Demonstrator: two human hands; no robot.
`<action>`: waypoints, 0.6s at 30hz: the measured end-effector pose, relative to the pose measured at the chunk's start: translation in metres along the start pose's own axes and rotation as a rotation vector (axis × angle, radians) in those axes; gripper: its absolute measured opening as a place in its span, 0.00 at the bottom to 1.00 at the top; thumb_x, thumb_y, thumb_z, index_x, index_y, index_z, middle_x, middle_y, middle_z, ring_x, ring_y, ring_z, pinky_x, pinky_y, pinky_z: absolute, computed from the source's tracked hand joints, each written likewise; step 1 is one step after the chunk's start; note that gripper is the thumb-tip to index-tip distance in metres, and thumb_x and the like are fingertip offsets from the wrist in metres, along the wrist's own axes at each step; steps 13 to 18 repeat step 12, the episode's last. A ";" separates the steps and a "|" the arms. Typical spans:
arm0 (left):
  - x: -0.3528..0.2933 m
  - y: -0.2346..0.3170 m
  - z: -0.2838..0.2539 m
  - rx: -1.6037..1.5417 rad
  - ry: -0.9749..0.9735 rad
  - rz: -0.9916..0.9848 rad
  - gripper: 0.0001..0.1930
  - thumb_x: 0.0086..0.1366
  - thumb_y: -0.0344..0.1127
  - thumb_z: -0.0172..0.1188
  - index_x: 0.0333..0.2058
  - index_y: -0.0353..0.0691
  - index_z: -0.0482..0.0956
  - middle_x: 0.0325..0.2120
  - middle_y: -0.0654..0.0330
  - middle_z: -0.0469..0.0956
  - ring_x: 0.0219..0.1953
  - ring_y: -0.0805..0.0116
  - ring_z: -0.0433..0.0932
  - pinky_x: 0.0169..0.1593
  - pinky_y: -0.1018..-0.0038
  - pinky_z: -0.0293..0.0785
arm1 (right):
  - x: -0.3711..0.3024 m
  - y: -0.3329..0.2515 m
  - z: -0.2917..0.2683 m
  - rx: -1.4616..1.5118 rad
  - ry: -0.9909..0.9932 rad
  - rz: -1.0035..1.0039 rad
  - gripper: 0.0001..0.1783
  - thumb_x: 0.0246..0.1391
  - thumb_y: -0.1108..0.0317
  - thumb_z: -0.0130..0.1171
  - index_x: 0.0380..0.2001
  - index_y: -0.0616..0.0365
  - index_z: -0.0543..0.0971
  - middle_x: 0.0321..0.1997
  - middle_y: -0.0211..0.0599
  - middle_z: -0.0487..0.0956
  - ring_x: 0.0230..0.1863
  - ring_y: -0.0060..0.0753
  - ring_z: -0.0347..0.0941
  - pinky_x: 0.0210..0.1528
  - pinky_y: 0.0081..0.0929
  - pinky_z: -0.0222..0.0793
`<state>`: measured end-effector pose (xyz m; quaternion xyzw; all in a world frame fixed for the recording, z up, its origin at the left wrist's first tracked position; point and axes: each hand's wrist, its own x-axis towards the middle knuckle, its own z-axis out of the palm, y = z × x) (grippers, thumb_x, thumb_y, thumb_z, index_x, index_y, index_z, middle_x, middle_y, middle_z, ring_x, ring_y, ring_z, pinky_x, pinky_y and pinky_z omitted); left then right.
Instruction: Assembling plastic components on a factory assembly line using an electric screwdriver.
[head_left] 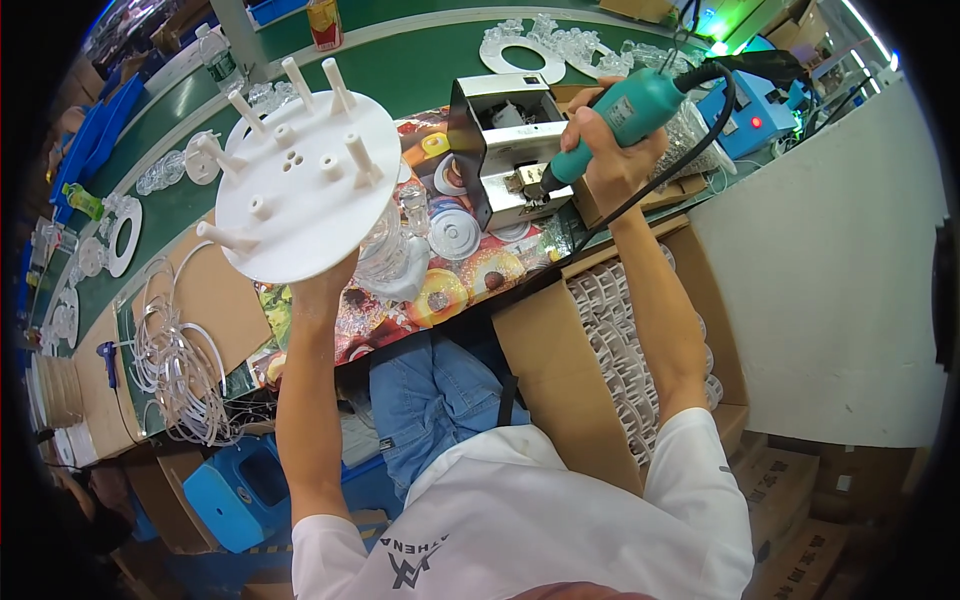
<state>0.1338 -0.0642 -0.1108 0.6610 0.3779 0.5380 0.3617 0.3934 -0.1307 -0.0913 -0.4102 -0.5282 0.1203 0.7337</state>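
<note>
My right hand (610,150) is wrapped round a teal electric screwdriver (638,106). The tool's tip reaches down to the front of a metal screw feeder (508,150), at its small outlet block. On the left, my left hand (335,280) holds up a round white plastic disc (300,225) with several upright pegs, tilted toward me. The disc hides most of that hand's fingers. Just below its right edge is a clear plastic part (385,255), and whether it is joined to the disc I cannot tell.
A colourful printed mat (440,300) covers the bench in front of me. Coiled clear tubing (180,350) lies at the left. White rings (522,60) and clear parts stand along the green bench's back. A carton of white parts (620,350) sits at my right; a black cable (700,150) hangs nearby.
</note>
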 end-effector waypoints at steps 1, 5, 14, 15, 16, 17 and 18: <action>0.000 0.001 0.001 -0.006 0.009 -0.004 0.20 0.52 0.34 0.67 0.43 0.33 0.76 0.38 0.59 0.75 0.40 0.69 0.72 0.47 0.73 0.67 | 0.002 0.001 0.001 0.006 -0.008 0.012 0.18 0.46 0.81 0.54 0.43 0.67 0.66 0.29 0.45 0.75 0.20 0.28 0.70 0.23 0.25 0.69; 0.001 0.006 0.002 0.100 0.013 0.015 0.17 0.52 0.33 0.66 0.40 0.33 0.77 0.37 0.59 0.76 0.39 0.70 0.72 0.45 0.74 0.68 | 0.003 0.005 0.001 -0.034 -0.018 0.010 0.18 0.46 0.81 0.55 0.43 0.67 0.67 0.29 0.44 0.75 0.20 0.28 0.70 0.23 0.25 0.69; 0.002 0.017 0.002 0.037 -0.053 -0.100 0.15 0.53 0.33 0.65 0.38 0.33 0.78 0.34 0.60 0.78 0.35 0.75 0.74 0.41 0.77 0.70 | 0.005 0.005 -0.003 0.017 -0.017 0.024 0.18 0.46 0.81 0.55 0.43 0.67 0.67 0.28 0.43 0.74 0.19 0.27 0.70 0.23 0.26 0.69; 0.002 0.017 0.002 0.037 -0.053 -0.100 0.15 0.53 0.33 0.65 0.38 0.33 0.78 0.34 0.60 0.78 0.35 0.75 0.74 0.41 0.77 0.70 | 0.005 0.005 -0.003 0.017 -0.017 0.024 0.18 0.46 0.81 0.55 0.43 0.67 0.67 0.28 0.43 0.74 0.19 0.27 0.70 0.23 0.26 0.69; 0.002 0.017 0.002 0.037 -0.053 -0.100 0.15 0.53 0.33 0.65 0.38 0.33 0.78 0.34 0.60 0.78 0.35 0.75 0.74 0.41 0.77 0.70 | 0.005 0.005 -0.003 0.017 -0.017 0.024 0.18 0.46 0.81 0.55 0.43 0.67 0.67 0.28 0.43 0.74 0.19 0.27 0.70 0.23 0.26 0.69; 0.002 0.017 0.002 0.037 -0.053 -0.100 0.15 0.53 0.33 0.65 0.38 0.33 0.78 0.34 0.60 0.78 0.35 0.75 0.74 0.41 0.77 0.70 | 0.005 0.005 -0.003 0.017 -0.017 0.024 0.18 0.46 0.81 0.55 0.43 0.67 0.67 0.28 0.43 0.74 0.19 0.27 0.70 0.23 0.26 0.69; 0.002 0.017 0.002 0.037 -0.053 -0.100 0.15 0.53 0.33 0.65 0.38 0.33 0.78 0.34 0.60 0.78 0.35 0.75 0.74 0.41 0.77 0.70 | 0.005 0.005 -0.003 0.017 -0.017 0.024 0.18 0.46 0.81 0.55 0.43 0.67 0.67 0.28 0.43 0.74 0.19 0.27 0.70 0.23 0.26 0.69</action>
